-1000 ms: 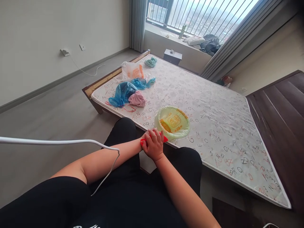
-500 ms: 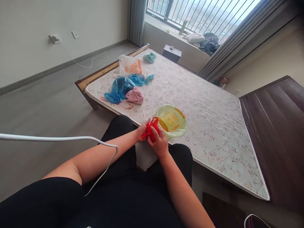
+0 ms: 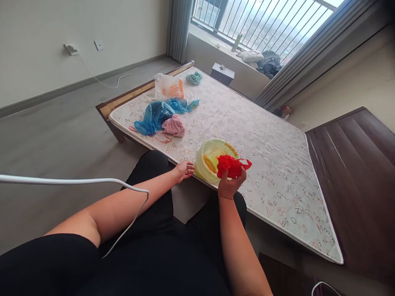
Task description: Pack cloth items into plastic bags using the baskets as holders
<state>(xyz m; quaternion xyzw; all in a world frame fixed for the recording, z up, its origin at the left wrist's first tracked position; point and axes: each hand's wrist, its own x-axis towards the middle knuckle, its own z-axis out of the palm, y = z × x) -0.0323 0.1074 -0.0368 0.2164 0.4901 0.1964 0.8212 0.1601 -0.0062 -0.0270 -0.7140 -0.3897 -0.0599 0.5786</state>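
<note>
My right hand (image 3: 231, 183) is closed around a crumpled red plastic bag (image 3: 230, 165), whose loose loop sticks out to the right. It holds the bag over the near right side of a round bin or basket (image 3: 203, 162) covered by a pale yellow-green plastic bag with orange print. Left of this bin, at the mattress edge, my left hand (image 3: 184, 170) is open with nothing in it, its fingers spread. The bin stands on the white, letter-printed mattress (image 3: 262, 181).
On the mattress lie a pink cloth (image 3: 174, 125), a blue plastic bag (image 3: 157, 115), a white plastic bag with orange print (image 3: 169, 85) and a teal cloth bundle (image 3: 194, 78). A white cable (image 3: 77, 180) crosses in front of my left arm. The dark headboard (image 3: 354, 181) rises at right.
The red plastic bag has moved right, out from between both hands, and is now only in my right hand. My left hand has let go and opened.
</note>
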